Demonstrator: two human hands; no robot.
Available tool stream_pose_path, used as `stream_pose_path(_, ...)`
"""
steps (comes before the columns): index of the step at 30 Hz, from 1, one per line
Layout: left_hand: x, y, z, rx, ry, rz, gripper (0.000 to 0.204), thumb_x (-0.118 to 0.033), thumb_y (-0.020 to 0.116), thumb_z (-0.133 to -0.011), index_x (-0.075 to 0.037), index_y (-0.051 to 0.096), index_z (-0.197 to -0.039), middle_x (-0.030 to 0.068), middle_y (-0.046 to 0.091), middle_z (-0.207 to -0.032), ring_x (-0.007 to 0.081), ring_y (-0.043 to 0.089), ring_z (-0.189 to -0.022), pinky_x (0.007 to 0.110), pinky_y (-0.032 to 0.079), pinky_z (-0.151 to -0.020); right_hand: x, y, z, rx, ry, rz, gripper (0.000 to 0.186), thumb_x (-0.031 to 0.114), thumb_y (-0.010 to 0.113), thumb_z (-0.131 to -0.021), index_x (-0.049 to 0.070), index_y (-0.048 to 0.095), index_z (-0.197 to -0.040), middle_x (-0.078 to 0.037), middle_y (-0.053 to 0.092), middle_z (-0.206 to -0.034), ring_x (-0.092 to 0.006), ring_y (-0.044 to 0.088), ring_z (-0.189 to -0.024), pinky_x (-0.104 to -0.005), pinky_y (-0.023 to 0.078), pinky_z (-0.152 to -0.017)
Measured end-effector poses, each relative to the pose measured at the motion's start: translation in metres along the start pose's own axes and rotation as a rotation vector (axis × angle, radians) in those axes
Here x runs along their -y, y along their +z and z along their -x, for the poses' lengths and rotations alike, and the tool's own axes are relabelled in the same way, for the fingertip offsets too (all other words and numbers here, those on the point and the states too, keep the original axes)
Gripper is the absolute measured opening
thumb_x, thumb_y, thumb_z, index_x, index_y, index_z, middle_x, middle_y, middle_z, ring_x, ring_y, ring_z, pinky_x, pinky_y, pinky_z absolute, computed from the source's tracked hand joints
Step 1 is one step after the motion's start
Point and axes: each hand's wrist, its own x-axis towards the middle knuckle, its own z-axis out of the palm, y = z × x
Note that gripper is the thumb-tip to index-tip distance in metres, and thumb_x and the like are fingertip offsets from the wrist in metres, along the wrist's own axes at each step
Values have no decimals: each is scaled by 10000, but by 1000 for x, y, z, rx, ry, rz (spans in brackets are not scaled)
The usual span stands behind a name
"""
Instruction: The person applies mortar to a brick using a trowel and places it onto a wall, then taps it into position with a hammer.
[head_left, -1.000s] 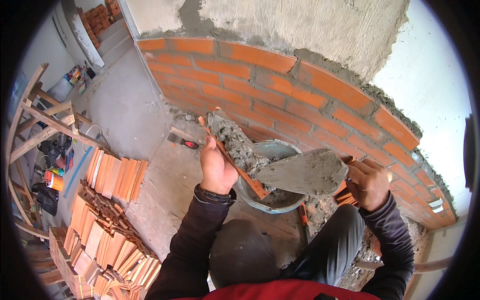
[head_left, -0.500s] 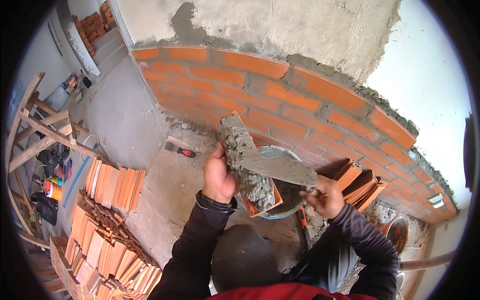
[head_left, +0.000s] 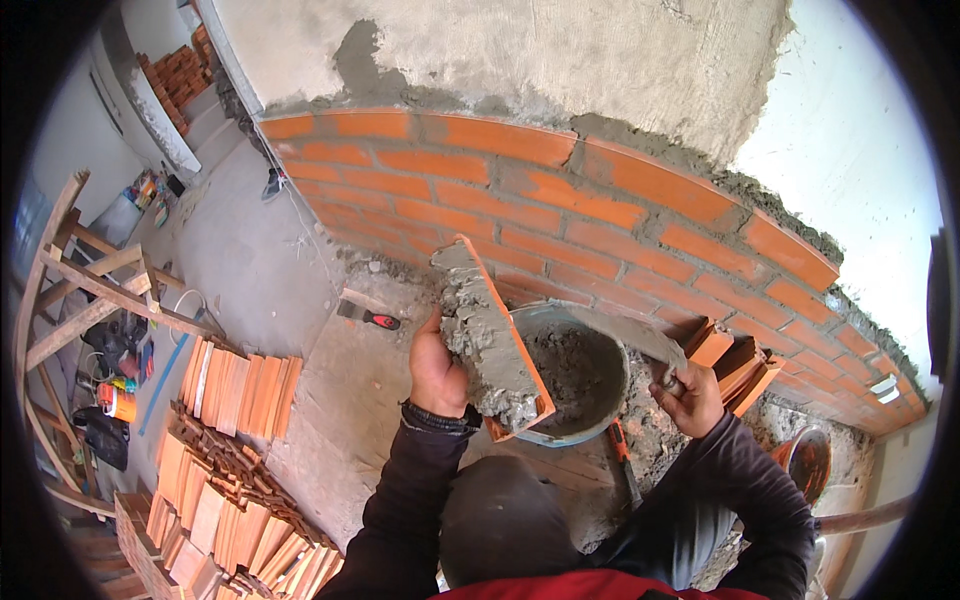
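Note:
My left hand (head_left: 435,370) grips a thin orange brick tile (head_left: 532,385) whose face carries a thick, rough layer of grey mortar (head_left: 470,330). My right hand (head_left: 690,400) is closed round the handle of a mortar-smeared trowel (head_left: 630,332), whose blade reaches over the back of a grey bucket (head_left: 621,390) containing wet mortar. Just behind my right hand, a few orange tiles (head_left: 745,375) lean at the foot of the brick-faced wall (head_left: 530,210). A hammer-like tool (head_left: 622,455) with an orange-and-black handle lies beside the bucket.
At left are stacked tiles (head_left: 240,390), a wooden trestle (head_left: 95,285), an orange cooler (head_left: 118,402) and black bags. A putty knife (head_left: 368,315) lies on the floor left of my hands. An orange-and-black bucket (head_left: 805,460) and a wooden pole (head_left: 860,520) are at right.
My left hand has turned the tile so the mortar layer faces more upward. The trowel has swung off the mortar toward the right, over the bucket.

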Motion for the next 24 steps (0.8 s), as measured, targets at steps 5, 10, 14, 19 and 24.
stream_pose_path(5,11,14,-2,-37,17,-100,412,-326,333,-1061,-63,552,-1291,103,647,-1215,283,617,-1105,440,486,-983,33,10,-31,108,-49,-112,208,86,696,-844,-15,530,-769,-173,476,-646,-311,481,-549,-402,398,-537)
stream_pose_path(10,7,7,0,-5,35,-18,410,-305,333,-1056,-45,560,-1279,117,626,-1255,291,596,-1136,446,475,-1003,42,4,-23,264,-86,-114,201,82,700,-840,-9,537,-767,-145,460,-588,-247,463,-501,-377,371,-507)
stream_pose_path(14,-1,14,-1,6,67,141,420,-299,343,-1047,-23,564,-1274,155,602,-1292,327,574,-1156,466,456,-1027,36,-23,5,400,65,-189,197,83,694,-844,-15,540,-768,-126,441,-580,-233,453,-499,-366,362,-504)
stream_pose_path(19,-12,15,5,53,143,226,427,-308,364,-1042,-17,558,-1287,182,595,-1294,339,547,-1184,479,435,-1052,18,-40,-9,287,160,335,182,131,681,-771,-11,594,-844,-231,579,-681,-421,603,-676,-473,473,-614)
stream_pose_path(24,-2,15,-2,-9,302,189,436,-334,388,-1041,-21,555,-1295,187,591,-1302,339,554,-1188,490,424,-1075,-20,-23,-49,546,144,539,289,203,679,-697,-10,664,-892,-232,664,-789,-423,664,-829,-493,535,-743)
